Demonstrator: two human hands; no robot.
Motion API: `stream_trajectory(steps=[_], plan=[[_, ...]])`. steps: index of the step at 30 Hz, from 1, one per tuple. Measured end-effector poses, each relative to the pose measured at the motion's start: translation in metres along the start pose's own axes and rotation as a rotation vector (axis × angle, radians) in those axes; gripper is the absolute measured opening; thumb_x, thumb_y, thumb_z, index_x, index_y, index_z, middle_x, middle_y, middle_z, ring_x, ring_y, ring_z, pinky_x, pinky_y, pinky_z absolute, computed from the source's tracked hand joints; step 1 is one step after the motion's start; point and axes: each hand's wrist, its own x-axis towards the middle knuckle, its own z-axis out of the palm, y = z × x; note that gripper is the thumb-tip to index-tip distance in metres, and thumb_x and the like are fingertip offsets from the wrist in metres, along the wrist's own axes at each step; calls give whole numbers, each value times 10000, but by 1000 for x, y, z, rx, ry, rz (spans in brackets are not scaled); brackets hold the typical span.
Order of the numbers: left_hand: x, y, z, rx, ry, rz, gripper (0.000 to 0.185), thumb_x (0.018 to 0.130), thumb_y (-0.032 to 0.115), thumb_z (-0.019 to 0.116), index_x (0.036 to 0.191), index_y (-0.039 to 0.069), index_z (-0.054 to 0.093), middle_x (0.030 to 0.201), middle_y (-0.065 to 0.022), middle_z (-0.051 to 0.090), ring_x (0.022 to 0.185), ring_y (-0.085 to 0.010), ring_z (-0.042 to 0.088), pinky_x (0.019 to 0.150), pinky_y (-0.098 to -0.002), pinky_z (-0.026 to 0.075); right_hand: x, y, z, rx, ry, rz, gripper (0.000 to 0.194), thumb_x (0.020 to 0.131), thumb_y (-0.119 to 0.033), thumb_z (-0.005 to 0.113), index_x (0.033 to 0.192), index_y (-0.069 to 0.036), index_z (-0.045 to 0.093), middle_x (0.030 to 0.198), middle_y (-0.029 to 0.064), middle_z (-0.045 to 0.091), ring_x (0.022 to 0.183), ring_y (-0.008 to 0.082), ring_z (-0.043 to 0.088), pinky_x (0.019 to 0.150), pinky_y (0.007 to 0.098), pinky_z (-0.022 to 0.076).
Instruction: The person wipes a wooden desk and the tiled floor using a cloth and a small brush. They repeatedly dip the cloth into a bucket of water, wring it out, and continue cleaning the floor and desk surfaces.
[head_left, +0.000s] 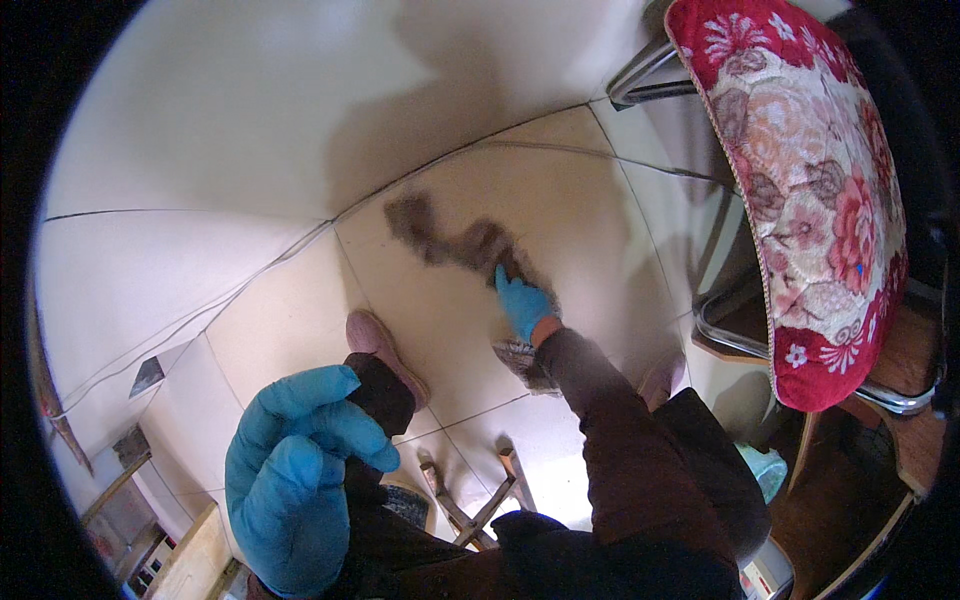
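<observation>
My left hand, in a blue rubber glove, is raised close to the camera at the lower left. Its fingers are curled, and no object shows in it. Lower and farther off, my right hand, gloved alike, is over the tiled floor at a dark, blurred, elongated thing. One finger points along it; whether the hand grips it cannot be told. Under my right wrist, partly hidden by the sleeve, lies a grey streaked object of unclear kind.
A chair with a red floral cushion stands at the right. A thin cable runs along the wall's foot. Crossed wooden legs and a round dark container are below. My pink shoes are on the floor; a green plastic bag is lower right.
</observation>
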Motion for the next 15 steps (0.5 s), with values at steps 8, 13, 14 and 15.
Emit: stream_trajectory(steps=[8, 13, 14, 15], plan=[[-7, 3, -22, -57, -134, -81, 501, 864, 303, 531, 1167, -93, 476, 824, -130, 605, 721, -187, 583, 686, -268, 457, -89, 61, 95, 633, 563, 474, 503, 914, -198, 394, 1378, -28, 297, 1266, 254, 461, 1134, 400, 465, 955, 433, 377], [-8, 2, -34, -171, -147, -110, 489, 864, 273, 540, 1188, -87, 471, 900, -136, 627, 785, -197, 613, 760, -294, 496, -119, 119, 155, 487, 931, 575, 460, 953, -203, 410, 1372, -41, 316, 1287, 149, 491, 1061, 254, 513, 918, 349, 396], [-6, 1, -35, -171, -135, -99, 491, 867, 276, 536, 1194, -83, 469, 902, -132, 627, 781, -195, 612, 756, -290, 496, -123, 115, 153, 422, 891, 553, 474, 950, -204, 419, 1382, -47, 302, 1279, 160, 495, 1057, 269, 520, 908, 358, 402], [-5, 1, -35, -179, -131, -66, 492, 870, 279, 532, 1200, -80, 468, 903, -128, 626, 778, -192, 610, 753, -286, 496, -130, 105, 146, 336, 830, 495, 492, 946, -212, 429, 1390, -53, 288, 1274, 175, 494, 1055, 290, 525, 903, 368, 408]])
